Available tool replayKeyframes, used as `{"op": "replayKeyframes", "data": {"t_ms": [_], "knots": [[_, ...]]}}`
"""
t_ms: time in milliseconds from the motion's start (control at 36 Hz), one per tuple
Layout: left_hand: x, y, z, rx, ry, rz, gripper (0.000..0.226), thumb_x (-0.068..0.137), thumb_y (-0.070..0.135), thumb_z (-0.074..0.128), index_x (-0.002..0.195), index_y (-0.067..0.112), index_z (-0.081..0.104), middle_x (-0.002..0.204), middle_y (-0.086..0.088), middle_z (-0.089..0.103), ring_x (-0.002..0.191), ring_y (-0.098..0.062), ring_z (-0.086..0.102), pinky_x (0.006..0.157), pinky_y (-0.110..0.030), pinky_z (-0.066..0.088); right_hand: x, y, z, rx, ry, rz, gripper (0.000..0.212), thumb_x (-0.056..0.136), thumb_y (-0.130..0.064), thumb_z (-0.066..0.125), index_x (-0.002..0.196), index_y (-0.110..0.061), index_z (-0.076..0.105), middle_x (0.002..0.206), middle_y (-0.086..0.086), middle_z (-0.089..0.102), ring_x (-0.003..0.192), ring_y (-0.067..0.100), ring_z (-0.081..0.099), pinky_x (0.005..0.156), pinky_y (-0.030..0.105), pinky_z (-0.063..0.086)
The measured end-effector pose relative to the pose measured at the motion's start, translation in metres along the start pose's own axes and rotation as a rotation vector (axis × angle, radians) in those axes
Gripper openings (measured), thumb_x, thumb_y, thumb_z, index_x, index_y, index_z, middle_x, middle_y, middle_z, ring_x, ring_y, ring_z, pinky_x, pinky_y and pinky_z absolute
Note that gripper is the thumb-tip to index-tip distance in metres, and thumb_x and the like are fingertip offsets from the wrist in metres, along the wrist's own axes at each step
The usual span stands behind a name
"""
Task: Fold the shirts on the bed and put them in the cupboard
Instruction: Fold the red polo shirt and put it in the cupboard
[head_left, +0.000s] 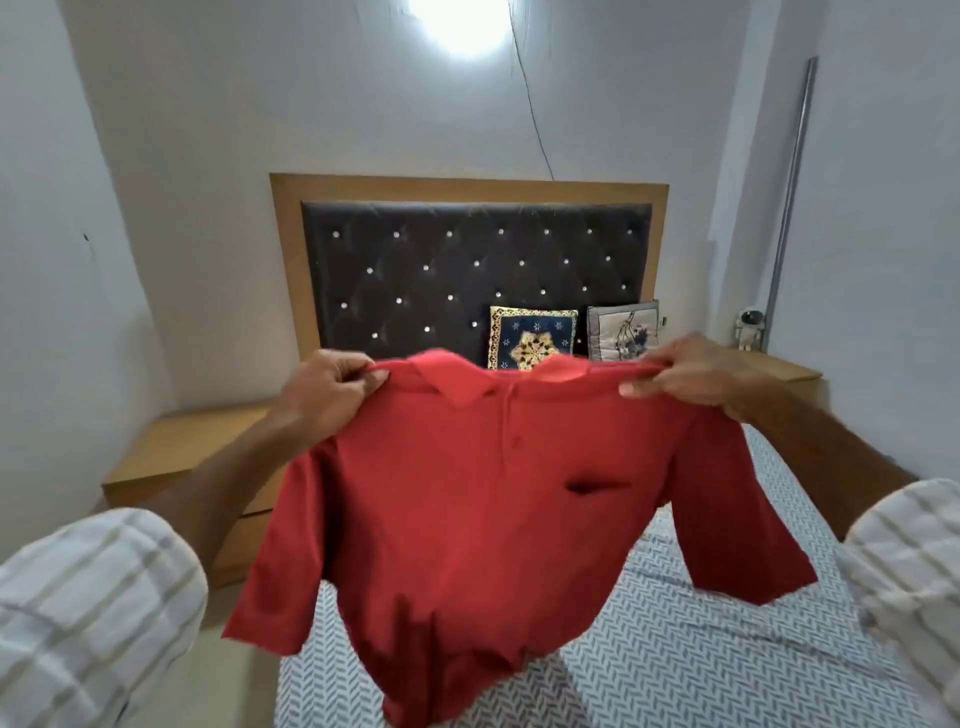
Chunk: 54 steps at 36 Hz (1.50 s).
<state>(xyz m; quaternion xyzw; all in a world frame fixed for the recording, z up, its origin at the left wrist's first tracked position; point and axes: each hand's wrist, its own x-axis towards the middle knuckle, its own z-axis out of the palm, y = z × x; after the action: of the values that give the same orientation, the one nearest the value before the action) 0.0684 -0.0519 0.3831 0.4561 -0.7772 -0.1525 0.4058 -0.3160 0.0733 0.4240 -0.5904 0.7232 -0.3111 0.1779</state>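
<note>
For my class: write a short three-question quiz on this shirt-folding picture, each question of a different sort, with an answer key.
1. True or false: the red polo shirt lies folded flat on the bed.
2. Where do the left hand and right hand grip the shirt? A) the hem B) the shoulders C) the sleeve ends
3. Fill in: two cushions lean against the dark studded ____.

Key: 1 false, it is held up, unfolded. 2 B. 3 headboard.
</note>
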Motion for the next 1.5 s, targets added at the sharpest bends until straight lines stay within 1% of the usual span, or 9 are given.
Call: {"op": "replayKeyframes", "data": {"t_ms": [83,222,361,583,694,972,1111,1306,1500], "knots": [[0.003,0.014,-0.014,0.011,0.028,0.056,0.039,0.086,0.054,0.064,0.078,0.016,0.068,0.068,-0.008,0.063,0.061,-0.014,0.052,0.063,-0.038,0.045,0.0,-0.006,0.001,0.128,0.327,-0.07,0.028,0.075,-0.035,0.089,0.099,-0.028,0.078,0.095,-0.003,0.076,0.091,0.019,0.07,0.088,0.038,0.058],[-0.001,0.026,-0.03,0.495,-0.272,0.117,0.033,0.075,0.044,0.085,0.072,0.019,0.064,0.068,0.0,0.064,0.072,-0.021,0.065,0.067,-0.036,0.049,-0.011,-0.012,0.002,-0.128,0.154,-0.015,0.034,0.077,-0.038,0.087,0.103,-0.017,0.079,0.099,0.003,0.074,0.09,0.017,0.065,0.085,0.035,0.052],[-0.01,0.018,-0.023,0.574,0.13,0.145,0.019,0.092,0.039,0.067,0.083,0.022,0.065,0.079,-0.009,0.067,0.08,-0.04,0.065,0.066,-0.038,0.045,-0.019,-0.009,0.011,-0.019,0.495,-0.116,0.032,0.084,-0.042,0.081,0.109,-0.022,0.079,0.092,-0.003,0.07,0.092,0.019,0.065,0.088,0.032,0.051],[-0.039,-0.016,0.003,0.647,-0.119,-0.164,0.015,0.091,0.035,0.061,0.1,0.028,0.071,0.103,-0.012,0.072,0.097,-0.037,0.067,0.076,-0.038,0.053,-0.029,0.018,0.049,-0.138,0.183,0.042,0.007,0.092,-0.043,0.072,0.097,-0.037,0.073,0.095,-0.003,0.071,0.089,0.018,0.06,0.071,0.03,0.046],[-0.051,-0.043,0.015,0.6,-0.269,-0.343,0.018,0.095,0.032,0.059,0.081,0.021,0.063,0.091,-0.011,0.071,0.088,-0.034,0.066,0.067,-0.033,0.046,-0.028,0.052,0.067,-0.007,0.015,0.238,0.031,0.092,-0.043,0.072,0.09,-0.012,0.078,0.089,0.013,0.076,0.088,0.032,0.071,0.088,0.046,0.056],[-0.03,-0.093,0.103,-0.642,-0.206,-1.081,0.018,0.108,0.008,0.04,0.11,-0.004,0.053,0.118,-0.028,0.058,0.083,-0.05,0.066,0.041,-0.042,0.058,0.026,0.102,0.145,0.657,-0.09,0.615,0.008,0.103,-0.011,0.057,0.107,-0.008,0.063,0.087,0.011,0.066,0.076,0.022,0.064,0.075,0.045,0.058],[0.035,-0.066,0.11,-1.0,0.105,-0.898,0.028,0.105,0.0,0.038,0.096,0.012,0.061,0.099,-0.008,0.062,0.088,-0.018,0.06,0.063,-0.035,0.061,0.089,0.061,0.132,0.913,0.06,0.517,0.014,0.105,-0.01,0.052,0.1,-0.009,0.065,0.099,0.009,0.065,0.09,0.02,0.061,0.102,0.05,0.05],[0.126,0.001,0.056,-1.112,0.254,-0.547,0.042,0.104,0.0,0.029,0.094,0.019,0.065,0.089,0.001,0.07,0.09,-0.012,0.065,0.085,-0.029,0.058,0.149,-0.032,0.059,1.126,0.28,0.136,0.032,0.108,-0.006,0.039,0.09,-0.017,0.064,0.078,0.001,0.06,0.06,0.008,0.055,0.062,0.027,0.056],[0.157,0.024,0.016,-1.09,0.302,-0.324,0.04,0.102,-0.003,0.036,0.114,0.017,0.068,0.107,-0.003,0.072,0.109,-0.017,0.067,0.091,-0.034,0.059,0.154,-0.049,0.018,1.161,0.404,-0.017,0.028,0.103,0.001,0.049,0.094,-0.015,0.07,0.094,0.006,0.074,0.095,0.022,0.069,0.084,0.041,0.063]]}}
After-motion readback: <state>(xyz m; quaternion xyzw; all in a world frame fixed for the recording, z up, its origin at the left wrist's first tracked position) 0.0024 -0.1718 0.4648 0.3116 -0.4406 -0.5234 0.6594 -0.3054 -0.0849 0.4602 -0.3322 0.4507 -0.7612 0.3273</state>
